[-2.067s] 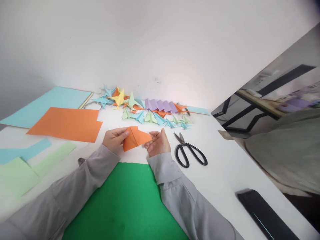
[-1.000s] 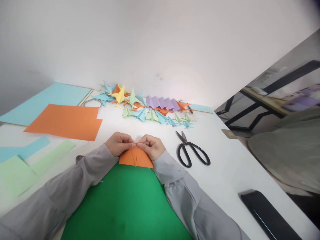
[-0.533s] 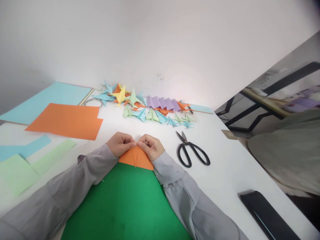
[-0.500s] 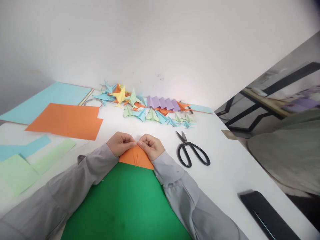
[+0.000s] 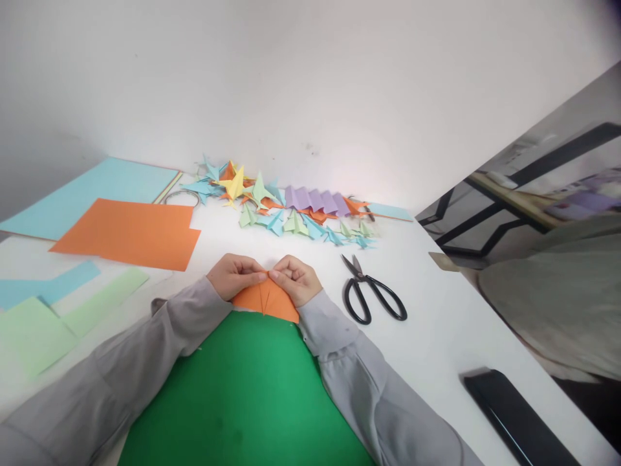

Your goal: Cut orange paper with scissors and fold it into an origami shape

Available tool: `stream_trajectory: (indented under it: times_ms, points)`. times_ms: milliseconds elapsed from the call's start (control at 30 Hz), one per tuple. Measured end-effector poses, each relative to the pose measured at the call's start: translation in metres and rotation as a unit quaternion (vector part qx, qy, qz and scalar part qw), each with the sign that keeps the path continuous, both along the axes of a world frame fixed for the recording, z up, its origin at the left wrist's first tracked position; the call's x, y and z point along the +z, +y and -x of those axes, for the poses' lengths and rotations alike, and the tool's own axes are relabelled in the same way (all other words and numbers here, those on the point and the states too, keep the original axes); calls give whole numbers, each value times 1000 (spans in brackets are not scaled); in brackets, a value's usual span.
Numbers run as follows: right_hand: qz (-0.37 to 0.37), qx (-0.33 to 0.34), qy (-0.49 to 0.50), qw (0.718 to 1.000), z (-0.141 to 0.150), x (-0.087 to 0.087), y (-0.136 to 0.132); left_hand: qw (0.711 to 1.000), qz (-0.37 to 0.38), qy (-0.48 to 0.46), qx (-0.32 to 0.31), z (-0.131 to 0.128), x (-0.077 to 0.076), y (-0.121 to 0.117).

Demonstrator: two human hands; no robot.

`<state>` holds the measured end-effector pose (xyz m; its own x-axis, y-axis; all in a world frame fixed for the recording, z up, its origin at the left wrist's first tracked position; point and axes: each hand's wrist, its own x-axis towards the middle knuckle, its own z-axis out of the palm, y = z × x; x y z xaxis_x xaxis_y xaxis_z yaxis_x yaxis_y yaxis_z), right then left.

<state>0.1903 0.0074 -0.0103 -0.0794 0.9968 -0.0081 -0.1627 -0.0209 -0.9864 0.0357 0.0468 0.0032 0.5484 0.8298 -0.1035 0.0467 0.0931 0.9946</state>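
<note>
Between my hands is a folded piece of orange paper [image 5: 272,301], creased down its middle and wider at its near edge. My left hand [image 5: 235,277] pinches its top from the left, thumb and forefinger together. From the right, my right hand [image 5: 297,279] pinches the same top point, so the two thumbs nearly meet. The underside of the paper is hidden. Just below it a green sheet [image 5: 242,388] lies flat between my forearms.
Black-handled scissors [image 5: 361,285] lie right of my hands, blades partly apart. Folded paper cranes [image 5: 234,184] and a purple pleated strip [image 5: 317,201] line the wall. Orange sheet [image 5: 130,233], blue sheets [image 5: 92,194] and green pieces [image 5: 36,333] lie left. A black object [image 5: 514,414] rests near right.
Both hands have shifted very slightly right with the orange paper, and its near edge sits a little higher. The thumbs remain pinched at the top; the other things stay put.
</note>
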Motion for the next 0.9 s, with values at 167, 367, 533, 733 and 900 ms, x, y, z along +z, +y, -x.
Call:
stream_trajectory:
  times_ms: [167,367,533,733,900]
  points:
    - [3,-24,8,1000,0,0,1,1000,-5,13,-14,-1,-5,1]
    - [-4,-45,-4,999,1,-3,2,998,-25,11,-53,-1,-4,-1]
    - [4,-44,-11,999,1,-3,1,998,14,-17,-51,-1,-2,-1]
    - [14,-28,13,999,2,0,-2,998,52,-34,-3,-2,3,1]
    - [0,-64,25,998,1,-4,2,999,34,36,-8,-5,6,-4]
